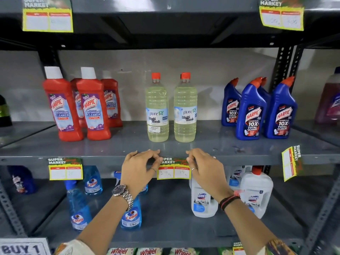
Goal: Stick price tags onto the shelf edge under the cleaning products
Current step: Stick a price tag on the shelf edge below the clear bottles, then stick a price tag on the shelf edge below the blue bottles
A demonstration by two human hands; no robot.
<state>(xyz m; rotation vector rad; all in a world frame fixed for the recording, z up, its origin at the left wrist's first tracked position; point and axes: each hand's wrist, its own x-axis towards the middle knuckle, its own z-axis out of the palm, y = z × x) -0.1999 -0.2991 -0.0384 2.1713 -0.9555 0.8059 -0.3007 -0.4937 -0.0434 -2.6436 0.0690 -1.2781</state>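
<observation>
Both hands pinch one price tag against the shelf edge: the left hand grasps its upper left corner, the right hand its upper right. Just above the hands stand two liquid bleach bottles; another tag hangs left of them.

I found two bleach bottles standing side by side on the middle shelf, bathroom cleaners to their left, toilet cleaners to their right. A price tag sat on the shelf edge below the bleach, another tag left of it.
</observation>
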